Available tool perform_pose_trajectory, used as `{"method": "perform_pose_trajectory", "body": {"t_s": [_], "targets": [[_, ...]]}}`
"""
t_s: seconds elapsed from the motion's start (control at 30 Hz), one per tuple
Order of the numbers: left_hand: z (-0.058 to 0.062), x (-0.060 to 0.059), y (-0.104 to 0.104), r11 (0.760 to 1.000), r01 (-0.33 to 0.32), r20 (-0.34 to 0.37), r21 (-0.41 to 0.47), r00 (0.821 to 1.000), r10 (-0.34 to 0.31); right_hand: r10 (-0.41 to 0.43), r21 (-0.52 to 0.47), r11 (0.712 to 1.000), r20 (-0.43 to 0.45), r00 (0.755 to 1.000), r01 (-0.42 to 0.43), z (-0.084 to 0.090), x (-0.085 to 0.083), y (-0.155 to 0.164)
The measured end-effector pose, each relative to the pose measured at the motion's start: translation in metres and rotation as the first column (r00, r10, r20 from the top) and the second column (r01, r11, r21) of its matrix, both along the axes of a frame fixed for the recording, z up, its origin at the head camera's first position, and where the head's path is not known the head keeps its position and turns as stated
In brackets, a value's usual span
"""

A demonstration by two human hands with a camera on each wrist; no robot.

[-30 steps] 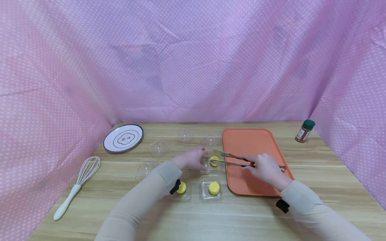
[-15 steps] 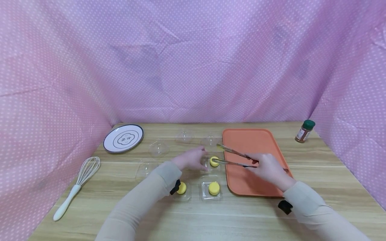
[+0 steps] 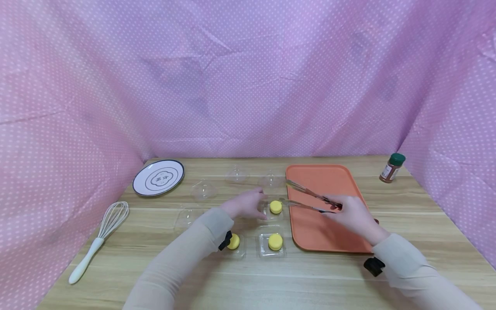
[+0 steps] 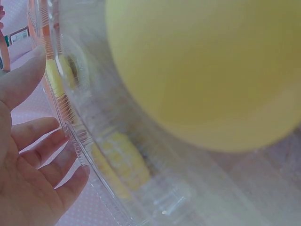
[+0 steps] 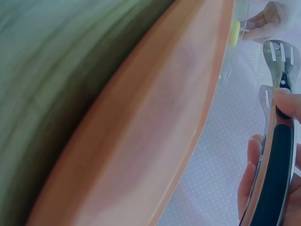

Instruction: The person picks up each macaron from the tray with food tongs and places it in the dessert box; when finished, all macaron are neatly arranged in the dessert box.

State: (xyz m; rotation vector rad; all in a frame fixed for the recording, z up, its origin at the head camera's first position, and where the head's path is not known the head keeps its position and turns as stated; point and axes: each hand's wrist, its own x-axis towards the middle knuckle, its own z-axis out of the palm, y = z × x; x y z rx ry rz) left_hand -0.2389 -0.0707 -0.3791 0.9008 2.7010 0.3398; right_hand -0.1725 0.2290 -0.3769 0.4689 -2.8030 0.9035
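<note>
My right hand (image 3: 350, 215) grips metal tongs (image 5: 275, 174) with dark handle grips, over the orange tray. The two tong arms are spread, tips pointing left, with nothing between them. A yellow macaron (image 3: 276, 207) lies in a small clear plastic box just left of the tips. At that box's left side is my left hand (image 3: 246, 204); in the left wrist view its thumb and extended fingers (image 4: 35, 134) reach the clear edge. Nearer me, a second yellow macaron (image 3: 275, 242) sits in its own clear box (image 3: 273, 255), and a third macaron (image 3: 233, 241) is partly hidden by my left wrist strap.
The orange tray (image 3: 321, 241) stands right of the boxes. Several clear domed lids (image 3: 203, 189) lie behind and left of my left hand. A whisk (image 3: 97, 243) and a white plate (image 3: 143, 183) are on the left; a green-capped spice jar (image 3: 391, 168) stands back right.
The tongs have drawn back to the right and their arms have spread, off the far macaron, which stays in its box. My left hand has not moved.
</note>
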Motion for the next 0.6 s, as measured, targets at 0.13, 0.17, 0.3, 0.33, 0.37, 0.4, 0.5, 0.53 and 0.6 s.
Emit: {"method": "perform_pose_trajectory", "body": {"t_s": [0.13, 0.17, 0.3, 0.33, 0.37, 0.4, 0.5, 0.53, 0.6], "targets": [[-0.001, -0.001, 0.0, 1.0, 0.003, -0.002, 0.004, 1.0, -0.003, -0.005, -0.032, 0.999, -0.008, 1.0, 0.005, 0.0, 0.001, 0.007], [-0.001, -0.001, 0.0, 1.0, 0.005, -0.004, 0.003, 1.0, -0.005, -0.009, -0.039, 0.999, -0.01, 1.0, 0.009, 0.0, 0.001, 0.009], [0.0, 0.0, 0.0, 1.0, 0.007, -0.002, -0.002, 1.0, -0.007, -0.04, -0.055, 0.998, -0.017, 0.999, 0.039, 0.001, 0.001, 0.018], [0.001, 0.0, 0.0, 1.0, 0.007, 0.0, -0.004, 1.0, -0.007, -0.048, -0.062, 0.997, -0.009, 0.999, 0.047, 0.002, 0.001, 0.021], [0.001, 0.0, 0.0, 1.0, 0.007, 0.001, -0.004, 1.0, -0.007, -0.06, -0.068, 0.996, 0.009, 0.998, 0.061, 0.002, 0.001, 0.024], [0.001, 0.0, -0.001, 1.0, 0.008, 0.0, -0.003, 1.0, -0.008, -0.069, -0.078, 0.994, 0.028, 0.997, 0.071, 0.003, 0.001, 0.027], [0.001, 0.0, -0.001, 1.0, 0.012, -0.006, -0.009, 1.0, -0.012, -0.097, -0.113, 0.988, 0.095, 0.991, 0.107, 0.006, 0.001, 0.037], [0.001, 0.0, -0.001, 1.0, 0.015, -0.008, -0.011, 1.0, -0.015, -0.102, -0.121, 0.986, 0.113, 0.988, 0.116, 0.007, 0.001, 0.041], [0.002, 0.0, -0.001, 1.0, 0.017, -0.012, -0.015, 1.0, -0.018, -0.125, -0.127, 0.982, 0.133, 0.983, 0.142, 0.007, 0.001, 0.048]]}}
